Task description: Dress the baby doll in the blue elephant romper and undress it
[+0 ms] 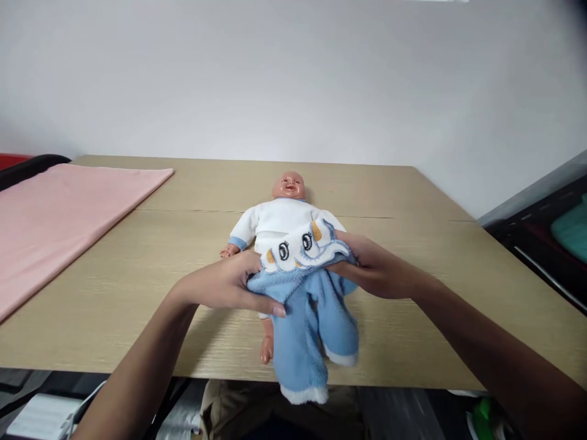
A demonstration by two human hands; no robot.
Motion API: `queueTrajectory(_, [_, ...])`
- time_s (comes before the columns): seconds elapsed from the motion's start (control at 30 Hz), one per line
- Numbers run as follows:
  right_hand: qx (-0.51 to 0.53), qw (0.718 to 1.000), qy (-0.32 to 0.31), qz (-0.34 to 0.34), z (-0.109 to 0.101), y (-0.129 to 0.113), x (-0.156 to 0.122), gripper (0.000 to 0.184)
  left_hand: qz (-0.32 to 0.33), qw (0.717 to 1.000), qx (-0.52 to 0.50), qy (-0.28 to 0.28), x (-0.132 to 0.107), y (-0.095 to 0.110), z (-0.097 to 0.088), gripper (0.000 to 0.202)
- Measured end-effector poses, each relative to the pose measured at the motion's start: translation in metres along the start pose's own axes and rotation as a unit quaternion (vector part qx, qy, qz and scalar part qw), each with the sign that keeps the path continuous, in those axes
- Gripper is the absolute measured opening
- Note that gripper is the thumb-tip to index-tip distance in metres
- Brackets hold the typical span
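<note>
A baby doll in a white top lies on its back in the middle of the wooden table, head away from me. Blue fleece baby trousers with a white bib that has eyes stitched on it cover the doll's lower body, and their legs hang over the table's near edge. My left hand grips the waist of the trousers on the left, fingers closed on the cloth. My right hand grips the waist on the right. One bare doll foot shows under the trousers.
A pink cloth lies flat on the table's left part. A dark chair back stands at the far left. At the right is a dark bin or cart with teal fabric in it. A white wall is behind.
</note>
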State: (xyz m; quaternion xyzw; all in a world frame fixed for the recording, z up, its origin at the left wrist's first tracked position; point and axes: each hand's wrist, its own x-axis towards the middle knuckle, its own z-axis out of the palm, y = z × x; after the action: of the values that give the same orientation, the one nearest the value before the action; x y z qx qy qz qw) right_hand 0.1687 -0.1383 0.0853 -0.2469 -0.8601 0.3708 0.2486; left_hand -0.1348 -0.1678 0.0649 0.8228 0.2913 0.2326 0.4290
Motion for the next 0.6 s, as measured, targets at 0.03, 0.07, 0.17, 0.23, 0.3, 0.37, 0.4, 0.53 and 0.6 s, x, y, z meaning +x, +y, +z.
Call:
queueTrajectory(0.03, [0.034,0.999,-0.033,0.016,0.0,0.0,0.002,0.024,0.003,1.0,-0.018,0.002,0.0,-0.004,0.001,0.032])
queueTrajectory(0.07, [0.069,0.994,-0.073,0.029,-0.001,-0.001,0.003,0.032,0.0,0.999,-0.036,0.01,0.0,-0.008,0.003,0.029])
queueTrajectory(0.17, [0.128,0.975,-0.168,0.073,0.001,-0.004,0.007,0.051,-0.032,0.996,-0.043,0.072,0.003,-0.014,0.011,0.025])
queueTrajectory(0.23, [0.103,0.975,-0.167,0.102,0.005,-0.006,0.007,0.049,-0.054,0.993,-0.022,0.102,0.003,-0.013,0.017,0.027])
queueTrajectory(0.3, [0.062,0.983,-0.138,0.101,0.011,-0.005,0.004,0.04,-0.061,0.992,-0.008,0.113,0.001,-0.012,0.021,0.031])
queueTrajectory(0.37, [0.056,0.989,-0.114,0.078,0.017,-0.002,-0.001,0.032,-0.068,0.993,-0.018,0.093,-0.003,-0.012,0.02,0.036])
queueTrajectory(0.4, [0.071,0.989,-0.103,0.073,0.019,-0.001,-0.003,0.03,-0.072,0.994,-0.036,0.069,-0.007,-0.013,0.019,0.038])
queueTrajectory(0.53, [0.143,0.979,-0.089,0.115,0.025,0.005,-0.007,0.04,-0.05,0.979,-0.183,-0.075,-0.018,-0.022,0.014,0.054])
queueTrajectory(0.6, [0.172,0.969,-0.12,0.127,0.027,0.005,-0.006,0.045,-0.026,0.965,-0.248,-0.086,-0.021,-0.029,0.017,0.054])
